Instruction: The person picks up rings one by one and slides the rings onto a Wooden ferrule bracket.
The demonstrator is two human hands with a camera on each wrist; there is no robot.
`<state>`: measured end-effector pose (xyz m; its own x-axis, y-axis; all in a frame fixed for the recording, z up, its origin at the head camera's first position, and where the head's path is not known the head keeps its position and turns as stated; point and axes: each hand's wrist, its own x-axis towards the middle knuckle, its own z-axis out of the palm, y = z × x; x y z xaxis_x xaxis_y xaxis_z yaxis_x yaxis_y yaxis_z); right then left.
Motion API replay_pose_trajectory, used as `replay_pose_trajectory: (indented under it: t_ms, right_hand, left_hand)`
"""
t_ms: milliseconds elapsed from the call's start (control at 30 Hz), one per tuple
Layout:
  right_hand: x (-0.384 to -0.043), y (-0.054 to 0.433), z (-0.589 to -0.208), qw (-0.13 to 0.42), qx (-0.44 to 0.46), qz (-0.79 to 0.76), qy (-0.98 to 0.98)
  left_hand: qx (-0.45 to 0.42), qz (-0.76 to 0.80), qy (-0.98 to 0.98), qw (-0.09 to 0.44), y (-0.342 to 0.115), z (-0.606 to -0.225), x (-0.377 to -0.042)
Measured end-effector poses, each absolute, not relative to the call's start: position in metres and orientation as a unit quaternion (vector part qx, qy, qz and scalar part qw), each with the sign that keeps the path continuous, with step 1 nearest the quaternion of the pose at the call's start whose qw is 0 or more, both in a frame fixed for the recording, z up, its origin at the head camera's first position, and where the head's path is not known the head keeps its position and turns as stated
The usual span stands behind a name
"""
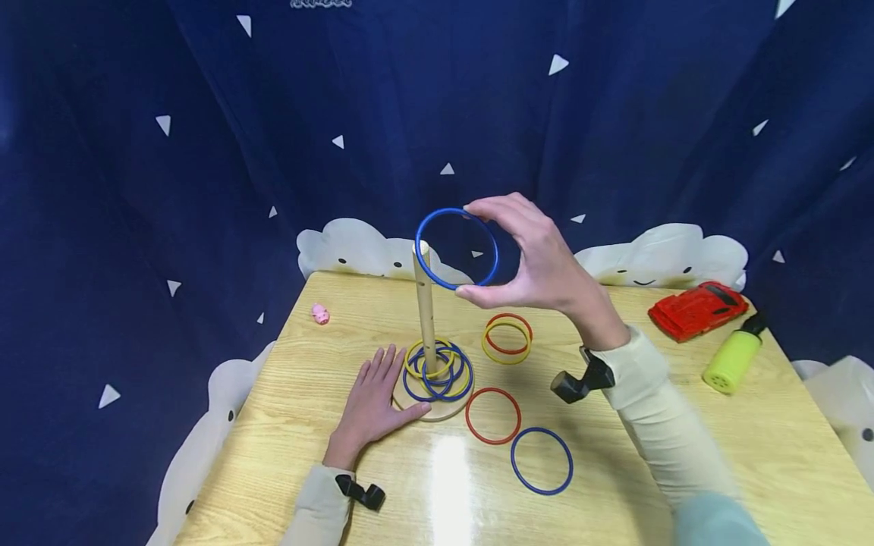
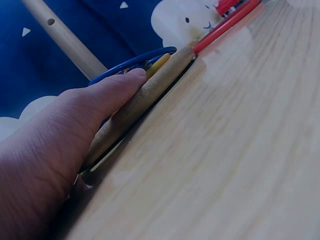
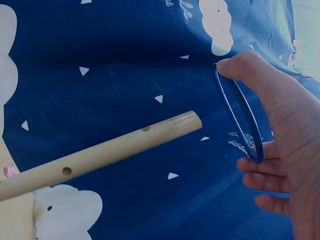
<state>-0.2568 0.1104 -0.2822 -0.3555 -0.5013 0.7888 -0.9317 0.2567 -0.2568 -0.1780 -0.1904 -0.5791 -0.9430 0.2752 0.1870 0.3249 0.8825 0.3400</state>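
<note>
A blue ring (image 1: pixel 497 256) is pinched by my right hand (image 1: pixel 536 254), thumb at the lower rim and fingers at the upper. It is held upright near the top of a wooden post (image 1: pixel 426 318), overlapping it in the head view. The right wrist view shows this blue ring (image 3: pixel 227 107) apart from the post's end (image 3: pixel 192 121). Several blue and yellow rings (image 1: pixel 471 379) lie around the post's foot on its round wooden base (image 1: pixel 444 412). My left hand (image 1: pixel 372 398) rests beside the base, fingers extended, thumb (image 2: pixel 117 90) on its rim.
On the table right of the base lie a red ring (image 1: pixel 493 390), a blue ring (image 1: pixel 570 464), and a red ring overlapped by a yellow ring (image 1: pixel 507 362). Farther right are a red toy car (image 1: pixel 690 315) and a yellow-green bottle (image 1: pixel 732 364). A pink figurine (image 1: pixel 320 314) stands at left.
</note>
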Motion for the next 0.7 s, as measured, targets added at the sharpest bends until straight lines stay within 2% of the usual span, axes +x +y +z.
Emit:
replay_pose_trajectory:
  t_ms: [700]
  right_hand:
    - [-0.262, 0.094, -0.321, 0.222, 0.466, 0.334, -0.788]
  left_hand:
    - [-0.141, -0.182, -0.973, 0.028, -0.191, -0.578, -0.178]
